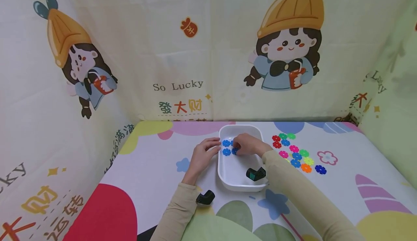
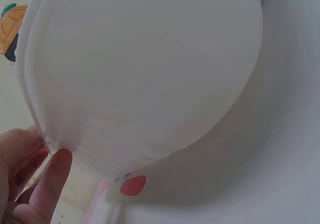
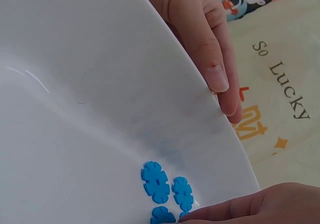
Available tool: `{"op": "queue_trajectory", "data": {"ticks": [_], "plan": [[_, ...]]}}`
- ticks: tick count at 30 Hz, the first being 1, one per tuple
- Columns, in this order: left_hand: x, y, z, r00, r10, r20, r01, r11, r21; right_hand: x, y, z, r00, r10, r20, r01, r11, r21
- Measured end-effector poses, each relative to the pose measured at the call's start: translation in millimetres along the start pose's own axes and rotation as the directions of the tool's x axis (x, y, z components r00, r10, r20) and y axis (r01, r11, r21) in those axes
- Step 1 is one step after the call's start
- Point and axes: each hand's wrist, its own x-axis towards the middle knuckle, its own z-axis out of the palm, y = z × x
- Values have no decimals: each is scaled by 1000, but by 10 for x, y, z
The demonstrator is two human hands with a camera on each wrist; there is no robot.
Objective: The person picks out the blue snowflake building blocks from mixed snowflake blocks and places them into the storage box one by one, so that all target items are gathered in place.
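A white tray stands on the table. Inside its far left part lie several blue snowflake discs, laid close together; in the right wrist view another blue disc lies flat on the tray floor. My right hand reaches down into the tray, its bent fingers pinching a blue disc beside the others. Its fingertips are partly hidden in the head view. My left hand is at the tray's left side, fingertips touching the rim from outside, with nothing held in it.
Right of the tray, loose snowflake discs in red, green, pink, yellow, blue and orange lie scattered on the patterned table. A dark blue disc is nearest the right. A printed cloth hangs behind the table.
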Motion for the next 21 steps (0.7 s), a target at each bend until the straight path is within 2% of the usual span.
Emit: {"op": "queue_trajectory", "data": {"ticks": [9, 15, 21], "plan": [[14, 4, -12, 1000, 11, -3, -11, 1000, 1, 11, -10, -6, 1000, -9, -1, 9, 1000, -8], [17, -5, -11, 1000, 10, 0, -10, 1000, -2, -12, 7, -37, 1000, -3, -6, 3, 1000, 26], [23, -34, 4, 1000, -4, -3, 4, 1000, 12, -152, 54, -160, 998, -15, -65, 20, 998, 66]]}}
